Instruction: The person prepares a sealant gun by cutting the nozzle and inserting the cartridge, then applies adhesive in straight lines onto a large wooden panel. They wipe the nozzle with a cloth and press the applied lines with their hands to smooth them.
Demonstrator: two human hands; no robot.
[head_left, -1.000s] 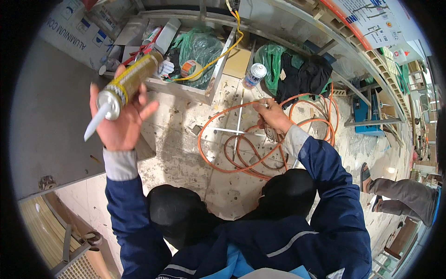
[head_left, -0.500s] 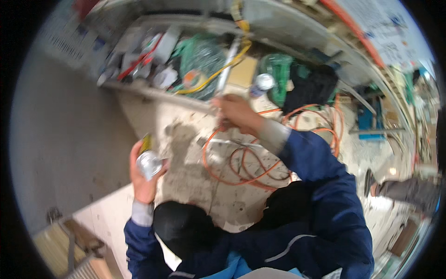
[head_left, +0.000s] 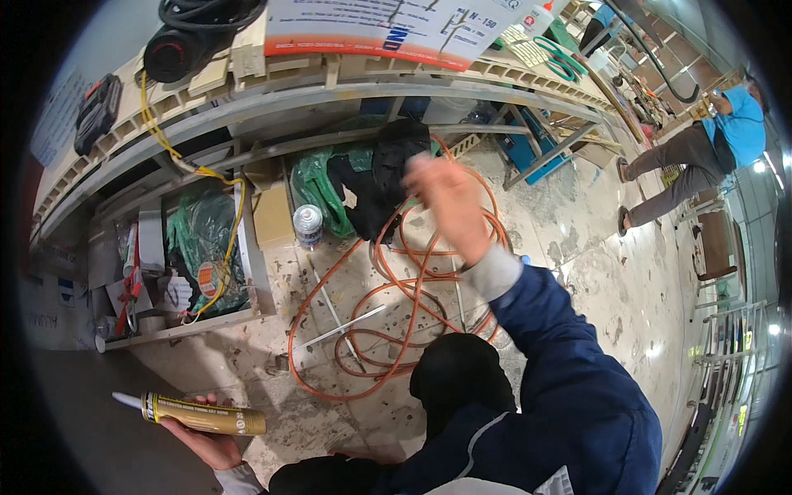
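Note:
In my left hand (head_left: 206,448), at the lower left, lies a gold sealant cartridge (head_left: 219,419) with a white tapered nozzle. It is held roughly level, the nozzle pointing left, with my fingers curled round it from below and behind. My right hand (head_left: 452,206) is stretched forward above the floor, over a coiled orange hose (head_left: 291,342) and close to a bundle of black cloth (head_left: 396,157). Motion smears its fingers, so whether they hold anything cannot be made out. A can with a pale top (head_left: 308,224) stands on the floor left of the hose.
An open drawer-like tray (head_left: 194,330) at the left holds plastic bags, a red-handled tool and tape. Beside the cloth sits a green plastic bag (head_left: 309,181). Thin white strips (head_left: 340,327) lie among the hose. Another person (head_left: 734,132) stands at the far right.
My view has swung to the right. The cartridge has turned from end-on to sideways in my left hand. My right hand has moved from beside the tray to over the hose, near the black cloth.

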